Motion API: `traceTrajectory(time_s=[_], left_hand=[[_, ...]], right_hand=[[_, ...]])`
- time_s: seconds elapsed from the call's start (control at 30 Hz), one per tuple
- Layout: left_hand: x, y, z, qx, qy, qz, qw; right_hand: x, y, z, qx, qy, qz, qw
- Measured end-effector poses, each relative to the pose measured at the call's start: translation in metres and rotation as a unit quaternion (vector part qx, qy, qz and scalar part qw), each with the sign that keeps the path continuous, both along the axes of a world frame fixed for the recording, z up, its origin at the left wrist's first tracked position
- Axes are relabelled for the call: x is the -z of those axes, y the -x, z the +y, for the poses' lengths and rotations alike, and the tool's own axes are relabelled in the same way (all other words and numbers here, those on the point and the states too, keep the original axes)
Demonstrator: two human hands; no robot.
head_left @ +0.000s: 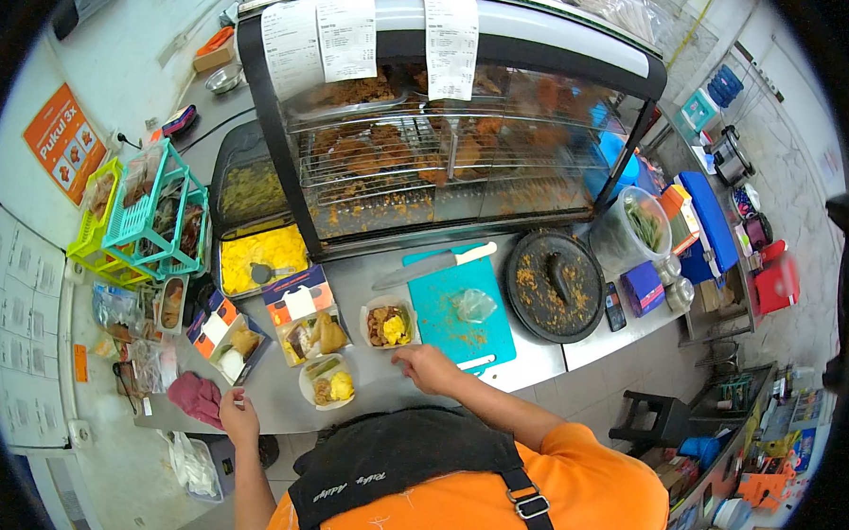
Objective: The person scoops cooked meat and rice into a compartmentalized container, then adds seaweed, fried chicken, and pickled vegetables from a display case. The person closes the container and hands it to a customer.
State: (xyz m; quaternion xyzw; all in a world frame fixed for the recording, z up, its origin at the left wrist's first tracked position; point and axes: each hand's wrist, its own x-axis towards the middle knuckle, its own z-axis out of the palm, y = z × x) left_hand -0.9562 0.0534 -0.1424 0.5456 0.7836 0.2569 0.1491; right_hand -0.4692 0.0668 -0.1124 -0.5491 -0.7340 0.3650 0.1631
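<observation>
My left hand hangs at the counter's front edge with its fingers loosely apart and nothing in it. Just beyond it stands an opened cardboard meal box with rice and fried food. My right hand is over the counter, fingers a little apart, close to the near side of a paper bowl of meat and yellow egg; whether it touches the rim is unclear. Between my hands sit a second paper bowl with egg and, behind it, another opened meal box holding fried food.
A turquoise cutting board carries a knife and a small clear bag. To its right is a stone mortar with its pestle. A tray of yellow egg lies before the glass display case. A maroon cloth is at left.
</observation>
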Motion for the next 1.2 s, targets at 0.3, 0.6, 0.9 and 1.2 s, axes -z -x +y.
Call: traceTrajectory(time_s=[0.3, 0.6, 0.9, 1.2], left_hand=[[0.068, 0.116, -0.006, -0.086, -0.019, 0.093, 0.992], [0.059, 0.145, 0.006, -0.062, 0.094, 0.051, 0.992], [-0.030, 0.173, 0.167, -0.006, -0.202, 0.032, 0.979], [-0.060, 0.210, 0.421, 0.022, -0.232, 0.022, 0.972]], right_hand=[[-0.006, 0.025, 0.007, -0.071, 0.010, -0.010, 0.997], [-0.059, 0.116, 0.052, 0.038, -0.037, 0.060, 0.997], [-0.102, 0.298, 0.197, -0.091, -0.157, 0.131, 0.975], [-0.138, 0.467, 0.418, -0.016, -0.418, 0.174, 0.892]])
